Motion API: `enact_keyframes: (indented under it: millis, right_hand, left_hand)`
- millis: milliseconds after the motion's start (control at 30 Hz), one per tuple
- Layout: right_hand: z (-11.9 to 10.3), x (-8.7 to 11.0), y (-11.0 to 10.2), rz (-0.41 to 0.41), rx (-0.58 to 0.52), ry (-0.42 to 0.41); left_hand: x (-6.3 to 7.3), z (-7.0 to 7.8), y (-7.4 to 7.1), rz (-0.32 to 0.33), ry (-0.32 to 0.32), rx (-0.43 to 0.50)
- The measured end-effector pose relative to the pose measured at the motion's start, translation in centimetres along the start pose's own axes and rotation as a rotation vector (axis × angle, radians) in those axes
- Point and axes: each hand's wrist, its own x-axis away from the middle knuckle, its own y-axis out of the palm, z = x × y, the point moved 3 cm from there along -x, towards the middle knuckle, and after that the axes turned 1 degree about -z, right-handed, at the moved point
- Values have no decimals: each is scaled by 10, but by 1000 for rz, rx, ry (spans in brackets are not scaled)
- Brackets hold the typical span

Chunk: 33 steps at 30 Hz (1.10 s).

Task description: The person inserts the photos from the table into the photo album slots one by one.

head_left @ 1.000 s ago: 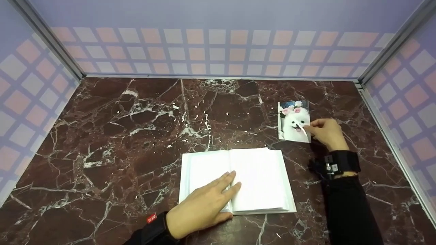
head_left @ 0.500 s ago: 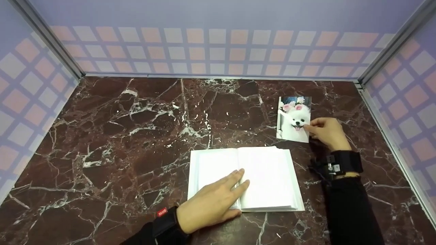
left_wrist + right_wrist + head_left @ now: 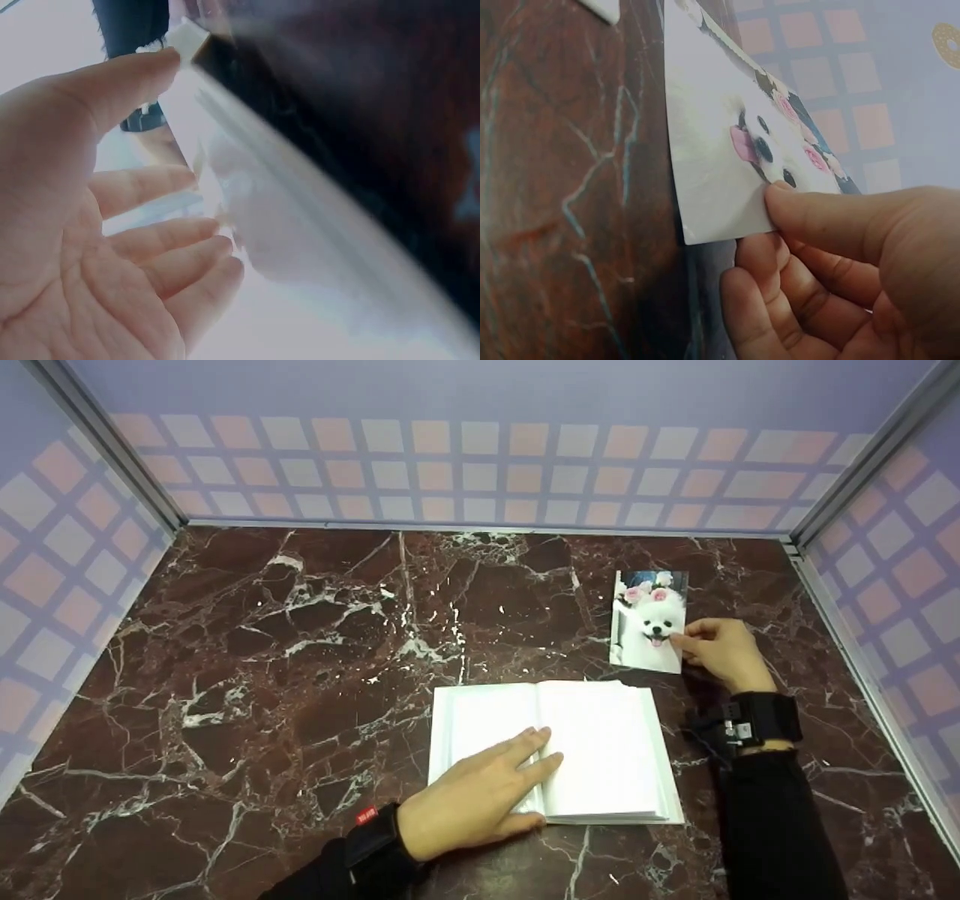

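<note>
A photo (image 3: 649, 622) of a white fluffy dog with pink flowers on its head is pinched at its right edge by my right hand (image 3: 724, 652). In the right wrist view the thumb lies over the picture (image 3: 727, 150) and curled fingers sit behind it. Below and to the left, a photo album (image 3: 600, 750) lies spread with blank white pages. My left hand (image 3: 480, 791) rests on the album across its centre fold, fingers extended. The left wrist view shows that palm (image 3: 112, 262) with its fingers reaching to the blurred pale album (image 3: 277, 217).
The brown marbled tabletop (image 3: 300, 735) runs under everything. A checked wall (image 3: 480, 465) closes off the back, with side walls at left (image 3: 60, 547) and right (image 3: 900, 547).
My left hand and the album have slid to the right. The photo in my right hand has tilted up to face the head camera more, and a glare streak on it has gone.
</note>
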Motion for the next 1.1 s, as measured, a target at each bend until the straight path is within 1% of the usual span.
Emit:
enact_keyframes:
  millis: [100,167,233,333,433,567,733,933,1100]
  right_hand:
    - [-2,0,0,-17,-20,3]
    - [-4,0,-1,-30,-25,3]
    - [-7,1,-1,-38,-31,0]
    - [-12,2,-3,-42,-55,-13]
    - [-20,5,-4,-30,-79,-40]
    - [-36,9,-2,-18,-105,-102]
    - [-60,16,8,-34,-156,-175]
    - [-83,23,28,-91,-245,-210]
    - [-99,23,51,-174,-285,-230]
  left_hand:
    - [1,-9,-6,-1,-34,37]
    - [2,-17,-10,7,-78,48]
    - [4,-24,-11,13,-139,55]
    - [8,-32,-10,3,-222,74]
    - [11,-37,-7,-21,-275,101]
    - [13,-40,-4,-45,-304,133]
    - [14,-41,-2,-30,-328,147]
    - [14,-43,-2,-45,-351,167]
    - [15,-43,-1,-54,-365,170]
